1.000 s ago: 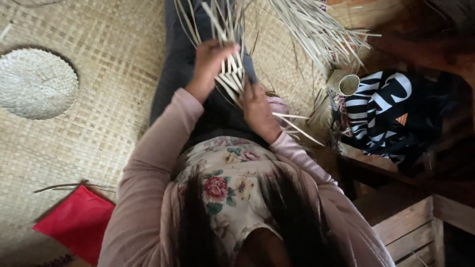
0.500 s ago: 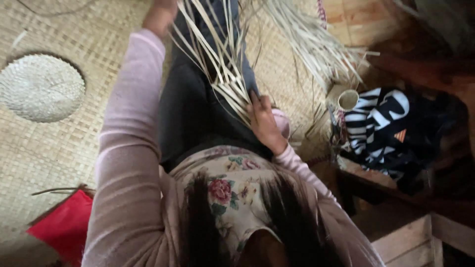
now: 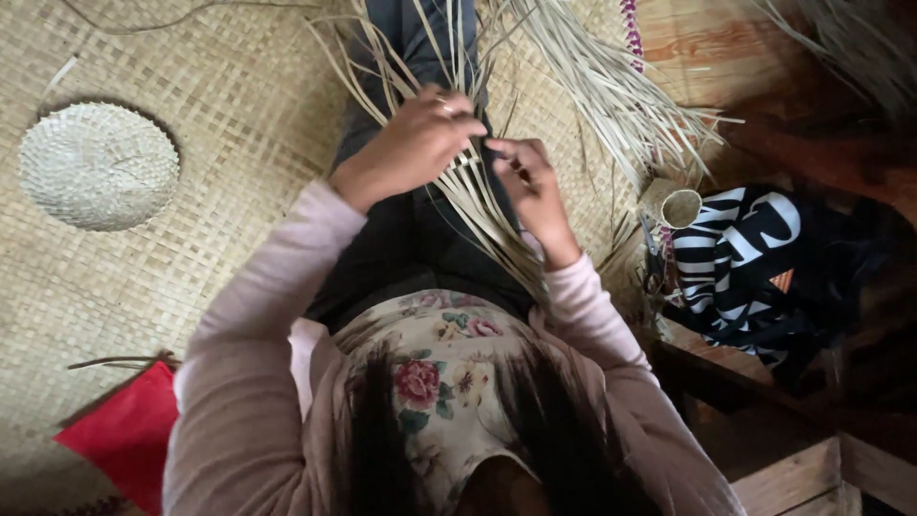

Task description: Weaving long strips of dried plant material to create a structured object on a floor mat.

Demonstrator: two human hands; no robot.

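We see left hand (image 3: 413, 143) and right hand (image 3: 523, 177) both pinched shut on the palm strips (image 3: 478, 205): light, springy, crease-prone, so we'd grip near the woven crossing.

The person sat on a woven floor mat (image 3: 191, 239), legs stretched ahead, with a fan of flat weaving strips (image 3: 478, 191) lying over the lap. The left hand (image 3: 415, 139) and right hand (image 3: 530, 182) met on those strips, nearly touching, left hand above the strands and right hand just beside it. A round woven disc (image 3: 98, 164) lay on the mat well to the left. A folded cloth (image 3: 129, 435) lay near the left elbow. A loose bundle of strips (image 3: 611, 86) spread ahead on the right; a small roll (image 3: 671, 205) stood beyond the right forearm, against a striped bag (image 3: 755, 248). A wooden crate (image 3: 812, 473) sat at the near right
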